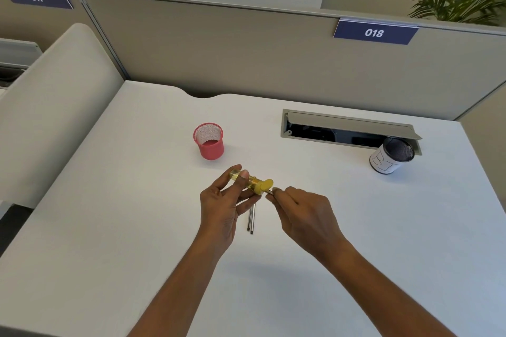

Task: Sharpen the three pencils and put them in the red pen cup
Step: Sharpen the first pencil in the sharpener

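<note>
Red wire-mesh pen cup (pixel 209 142), translucent yellow plastic sharpener (pixel 253 183), smooth matt white desk (pixel 109 227).

pencil (pixel 269 192) mostly hidden — inside sharpener (pixel 253 183), under fingers (pixel 276 192).

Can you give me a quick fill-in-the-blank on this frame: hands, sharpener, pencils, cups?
1. The left hand holds the yellow ____.
2. The right hand pushes a pencil into it.
3. ____ pencils lie on the desk.
4. The red pen cup holds ____ pencils.

Missing: sharpener; two; no
</note>
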A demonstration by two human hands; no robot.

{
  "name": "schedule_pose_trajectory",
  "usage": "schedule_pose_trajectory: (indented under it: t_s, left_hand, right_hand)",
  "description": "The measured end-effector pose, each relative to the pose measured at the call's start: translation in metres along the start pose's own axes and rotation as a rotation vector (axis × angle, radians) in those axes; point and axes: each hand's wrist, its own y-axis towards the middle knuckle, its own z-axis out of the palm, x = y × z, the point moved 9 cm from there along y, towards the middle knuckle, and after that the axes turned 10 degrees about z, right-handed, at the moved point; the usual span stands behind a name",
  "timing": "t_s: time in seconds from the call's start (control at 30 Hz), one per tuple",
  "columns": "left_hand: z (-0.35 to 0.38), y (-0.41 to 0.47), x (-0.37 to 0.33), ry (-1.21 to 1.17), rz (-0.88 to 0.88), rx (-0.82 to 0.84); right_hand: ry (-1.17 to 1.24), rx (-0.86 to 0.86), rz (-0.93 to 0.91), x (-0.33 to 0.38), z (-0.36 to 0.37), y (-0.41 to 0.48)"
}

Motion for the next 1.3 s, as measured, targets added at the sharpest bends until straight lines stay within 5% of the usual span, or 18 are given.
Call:
schedule_pose_trajectory:
  t_s: [0.2,0.37,0.5,0.77,1.3]
  left_hand:
    - [0.000,0.002,-0.001,0.017,0.011,0.026]
    - [0.004,0.004,-0.004,0.026,0.025,0.060]
    - [0.008,0.004,-0.002,0.013,0.010,0.067]
    - [-0.002,0.010,-0.006,-0.073,-0.003,-0.010]
    - [-0.001,0.015,-0.003,-0.178,-0.035,-0.029]
  right_hand:
    - [0.584,0.231,0.474,-0.032,0.018,0.007]
    - [1.059,0.695,1.041,-0.044,0.046,-0.010]
    - [1.296,0.944,1.284,-0.037,0.056,-0.028]
    - [1.252,0.960,1.153,-0.047,0.050,-0.032]
    - [1.266,0.614,1.036,-0.066,0.058,-0.025]
